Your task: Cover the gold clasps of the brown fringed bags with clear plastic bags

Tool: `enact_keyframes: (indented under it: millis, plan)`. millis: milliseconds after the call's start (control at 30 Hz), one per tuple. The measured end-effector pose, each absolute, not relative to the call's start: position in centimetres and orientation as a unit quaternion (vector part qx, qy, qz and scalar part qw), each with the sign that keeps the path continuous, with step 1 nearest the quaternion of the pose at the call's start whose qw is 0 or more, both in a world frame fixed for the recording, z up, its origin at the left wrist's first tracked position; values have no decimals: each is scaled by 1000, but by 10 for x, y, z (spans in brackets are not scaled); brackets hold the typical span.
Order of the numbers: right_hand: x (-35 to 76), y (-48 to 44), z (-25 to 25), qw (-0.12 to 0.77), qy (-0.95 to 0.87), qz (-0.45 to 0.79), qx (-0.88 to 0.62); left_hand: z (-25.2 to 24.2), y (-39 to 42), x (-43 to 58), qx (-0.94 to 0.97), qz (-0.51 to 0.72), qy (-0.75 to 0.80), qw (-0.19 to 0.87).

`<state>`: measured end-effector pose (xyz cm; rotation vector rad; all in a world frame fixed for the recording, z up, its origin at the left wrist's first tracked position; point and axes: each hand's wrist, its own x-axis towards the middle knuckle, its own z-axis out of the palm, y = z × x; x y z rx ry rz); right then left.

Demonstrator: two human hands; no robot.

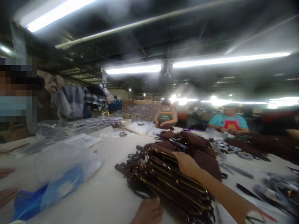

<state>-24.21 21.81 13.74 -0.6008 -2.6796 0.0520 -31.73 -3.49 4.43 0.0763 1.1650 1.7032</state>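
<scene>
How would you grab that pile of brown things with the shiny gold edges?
Probably squeeze the brown pile from two sides: left hand from near-left, right hand from far-right. Many layers lie packed together, so pulling one alone might spill the rest. I'd avoid the dark loops poking out left.

Matt cloth pile (167,174), glossy metallic edging (177,181)
</scene>
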Motion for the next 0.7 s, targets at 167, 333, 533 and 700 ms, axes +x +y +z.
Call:
enact_keyframes:
  millis: [167,333,533,700]
  plan:
    - [-296,250,95,147,-945,-48,-288,19,37,-330,-5,774,428,466]
    - [-303,253,70,138,-934,-90,-317,4,58,-328,-46,806,408,425]
    - [-287,196,79,145,-937,-106,-301,5,15,-317,-62,836,367,403]
    - [-259,106,80,173,-946,-86,-262,5,-77,-283,-87,836,383,384]
